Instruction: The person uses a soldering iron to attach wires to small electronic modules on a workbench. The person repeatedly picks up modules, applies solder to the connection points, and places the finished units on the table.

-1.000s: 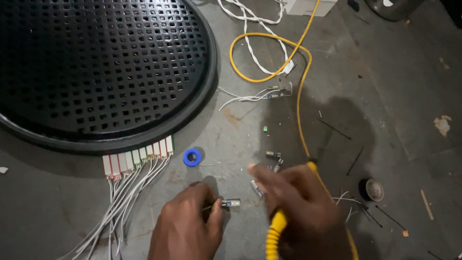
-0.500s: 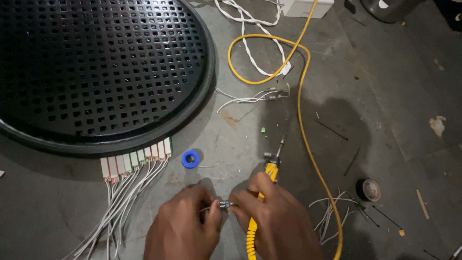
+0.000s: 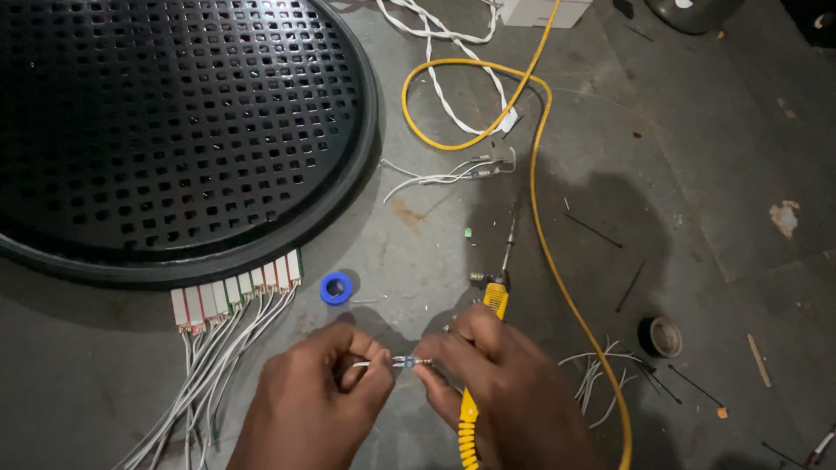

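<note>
Two hands are being shown low in the head view, brought close together over a grey, stained floor. Between them a small component is being held: a short, pale bluish body with thin metal leads running out of each end, lying roughly level. Its finer detail is too small to be made out. The left hand is being kept closed in a pinch on the component's left lead, and the right hand is being kept pinched on the right lead. The right hand is also being wrapped around a yellow-handled soldering iron, whose thin metal tip is being pointed away from the person, up the frame. A yellow cable is being trailed across the floor to the right of the iron, looping near the top of the view beside twisted white wires.

Just above the left hand, a small blue ring is being left lying on the floor. Left of it, a row of small connectors with white leads is being spread in a fan, touching the rim of a large black perforated disc. Loose white wire offcuts and a small dark round roll are being seen to the right of the right hand.
</note>
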A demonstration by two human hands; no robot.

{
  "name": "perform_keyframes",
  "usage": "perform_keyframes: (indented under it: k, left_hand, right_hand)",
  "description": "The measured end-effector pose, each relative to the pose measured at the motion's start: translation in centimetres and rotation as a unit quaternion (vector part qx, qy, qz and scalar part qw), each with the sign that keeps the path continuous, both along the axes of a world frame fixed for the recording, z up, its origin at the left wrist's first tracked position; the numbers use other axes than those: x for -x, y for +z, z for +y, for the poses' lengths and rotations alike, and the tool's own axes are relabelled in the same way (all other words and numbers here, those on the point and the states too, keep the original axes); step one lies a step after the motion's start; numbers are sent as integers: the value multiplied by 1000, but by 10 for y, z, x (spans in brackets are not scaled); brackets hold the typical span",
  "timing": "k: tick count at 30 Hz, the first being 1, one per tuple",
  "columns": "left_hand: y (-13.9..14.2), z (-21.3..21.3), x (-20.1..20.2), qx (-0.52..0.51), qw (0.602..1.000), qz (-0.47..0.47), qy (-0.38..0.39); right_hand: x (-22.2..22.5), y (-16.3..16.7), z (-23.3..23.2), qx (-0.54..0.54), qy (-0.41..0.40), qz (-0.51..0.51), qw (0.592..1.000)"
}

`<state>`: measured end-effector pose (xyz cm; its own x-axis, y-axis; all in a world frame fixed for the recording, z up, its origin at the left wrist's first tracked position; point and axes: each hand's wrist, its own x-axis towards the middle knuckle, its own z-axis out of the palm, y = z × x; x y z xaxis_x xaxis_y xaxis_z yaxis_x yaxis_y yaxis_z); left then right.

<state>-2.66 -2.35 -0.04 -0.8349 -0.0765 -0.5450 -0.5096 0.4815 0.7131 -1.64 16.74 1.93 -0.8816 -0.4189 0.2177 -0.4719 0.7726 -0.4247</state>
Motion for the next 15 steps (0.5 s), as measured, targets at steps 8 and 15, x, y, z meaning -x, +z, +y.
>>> perform_keyframes:
  k: [8, 15]
  left_hand:
    - [1, -5, 2, -25, 1000, -11, 10]
    - [-19, -7, -3, -122, 991, 49, -8]
  right_hand:
    - [0, 0, 2, 14, 16, 41, 999]
    - [2, 0, 4, 16, 8, 60, 998]
